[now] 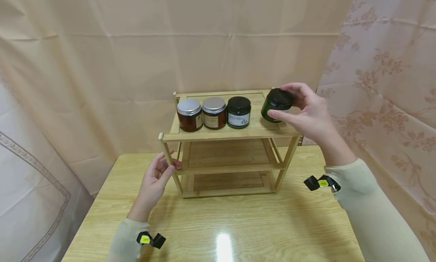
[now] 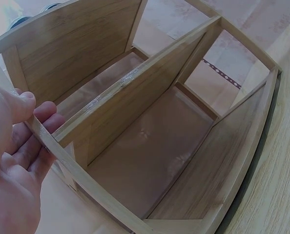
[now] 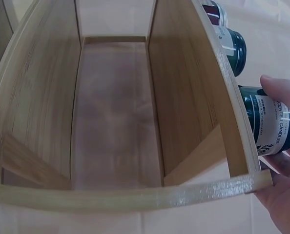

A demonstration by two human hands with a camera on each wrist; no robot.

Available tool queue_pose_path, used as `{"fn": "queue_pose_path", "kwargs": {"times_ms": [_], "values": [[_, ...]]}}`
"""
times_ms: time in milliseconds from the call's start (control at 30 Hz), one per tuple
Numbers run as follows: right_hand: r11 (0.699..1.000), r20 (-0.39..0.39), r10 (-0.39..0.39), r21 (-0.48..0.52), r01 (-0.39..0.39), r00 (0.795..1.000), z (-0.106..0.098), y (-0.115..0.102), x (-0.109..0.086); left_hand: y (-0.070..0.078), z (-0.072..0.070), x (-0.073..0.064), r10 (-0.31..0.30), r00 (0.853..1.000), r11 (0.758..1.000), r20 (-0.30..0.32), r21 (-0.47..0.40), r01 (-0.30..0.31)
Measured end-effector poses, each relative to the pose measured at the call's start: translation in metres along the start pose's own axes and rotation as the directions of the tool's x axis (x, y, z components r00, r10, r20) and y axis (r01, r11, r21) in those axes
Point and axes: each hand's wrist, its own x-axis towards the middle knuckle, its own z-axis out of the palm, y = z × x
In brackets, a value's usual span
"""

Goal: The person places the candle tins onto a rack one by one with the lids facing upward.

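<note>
My right hand (image 1: 311, 112) grips a dark green candle jar (image 1: 269, 111) with a black lid, thumb at its front and fingers behind. This jar tilts over the right end of the wooden shelf rack's (image 1: 231, 134) top board; whether its base touches is unclear. Its white label (image 3: 272, 124) reads "candles" in the right wrist view. Left of it, a second green jar (image 1: 239, 112) and two amber jars with silver lids, one outer (image 1: 189, 115) and one inner (image 1: 214, 113), stand upright in a row. My left hand (image 1: 154, 180) holds the rack's front left post, thumb and fingers around it.
The three-tier rack stands on a light wooden table (image 1: 204, 220). A beige curtain (image 1: 218, 46) hangs close behind it, and a flowered curtain (image 1: 385, 73) hangs on the right. The rack's middle shelf (image 1: 231, 152) and bottom shelf (image 1: 228, 182) lie below the jars.
</note>
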Motion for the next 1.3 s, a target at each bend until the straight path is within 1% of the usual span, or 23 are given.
{"fn": "queue_pose_path", "kwargs": {"times_ms": [200,433,567,867,1100,1300], "values": [[1.0,0.025,-0.005,-0.018,0.006,1.0,0.006,-0.004,0.0,0.0,0.0,-0.001,0.003,1.0,1.0,0.001,0.011,-0.003],[1.0,0.074,-0.021,-0.02,0.022,0.997,0.012,-0.006,0.001,0.002,0.0,-0.002,-0.002,1.0,1.0,-0.007,0.005,0.002],[0.999,0.079,-0.038,-0.023,0.04,0.996,0.014,-0.005,0.002,0.002,0.0,-0.002,-0.002,1.0,1.0,-0.005,0.005,0.002],[0.998,0.101,-0.036,-0.041,0.04,0.994,0.018,-0.004,0.003,0.002,0.001,-0.001,-0.011,1.0,1.0,-0.005,0.0,0.011],[0.996,0.117,-0.059,-0.054,0.066,0.991,0.018,-0.003,0.004,0.0,0.001,0.0,0.004,1.0,1.0,-0.004,0.021,-0.004],[0.997,0.153,-0.02,-0.077,0.032,0.988,0.019,-0.002,0.005,-0.001,0.0,-0.001,0.009,1.0,1.0,-0.004,0.022,-0.009]]}}
